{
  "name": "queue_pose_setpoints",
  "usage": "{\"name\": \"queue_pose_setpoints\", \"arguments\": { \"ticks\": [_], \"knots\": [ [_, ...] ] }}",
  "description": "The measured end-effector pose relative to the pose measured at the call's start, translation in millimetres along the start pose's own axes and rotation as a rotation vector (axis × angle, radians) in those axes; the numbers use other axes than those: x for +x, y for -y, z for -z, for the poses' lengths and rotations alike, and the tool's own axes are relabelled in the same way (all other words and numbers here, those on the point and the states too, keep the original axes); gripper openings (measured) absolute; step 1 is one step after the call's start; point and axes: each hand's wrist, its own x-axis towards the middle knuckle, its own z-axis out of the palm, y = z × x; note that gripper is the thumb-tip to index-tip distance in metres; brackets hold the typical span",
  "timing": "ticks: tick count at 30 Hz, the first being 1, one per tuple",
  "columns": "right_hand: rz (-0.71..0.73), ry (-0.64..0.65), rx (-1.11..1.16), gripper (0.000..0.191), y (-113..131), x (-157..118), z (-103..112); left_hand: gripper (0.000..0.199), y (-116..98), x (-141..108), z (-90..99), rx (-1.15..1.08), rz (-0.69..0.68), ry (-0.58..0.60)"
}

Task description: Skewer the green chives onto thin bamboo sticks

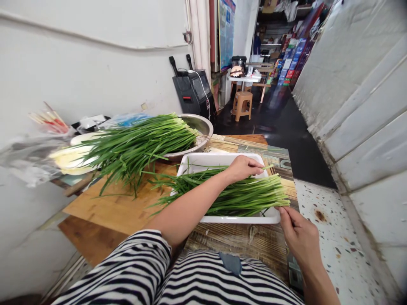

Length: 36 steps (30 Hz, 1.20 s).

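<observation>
And here are 2 hands at the chives (244, 197), a long green bunch lying lengthwise in the white tray (222, 220), pale ends poking over the right rim, leafy tips trailing past the left. A light load, by the look of it: the leaves should be limp and easily bruised, the pale ends firmer, perhaps slippery if wet. The place to take hold is down by those pale ends, with a soft pinch, and only a few stalks at a time.

Now the left hand (244, 167): the forearm stretches right across the bunch, palm down, thumb and fingers pinched on a pale stalk end near the far side of the tray. Over to the right hand (299, 232), outside the near right corner, rising from below, outer fingers curled, thumb and forefinger close together by the cut ends; whether they grip a stalk, I can't tell. Behind, 1 more bunch (136, 142) rests across the metal bowl (205, 123), leaves drooping onto the wooden board (111, 212).
</observation>
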Motion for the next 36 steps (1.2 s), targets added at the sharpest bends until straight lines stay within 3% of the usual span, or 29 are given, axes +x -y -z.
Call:
{"name": "queue_pose_setpoints", "arguments": {
  "ticks": [36],
  "knots": [
    [-0.016,0.008,-0.02,0.043,5.0,1.8,2.2,0.028,-3.1,-0.9,-2.5,0.033,0.004,0.004]
  ]
}}
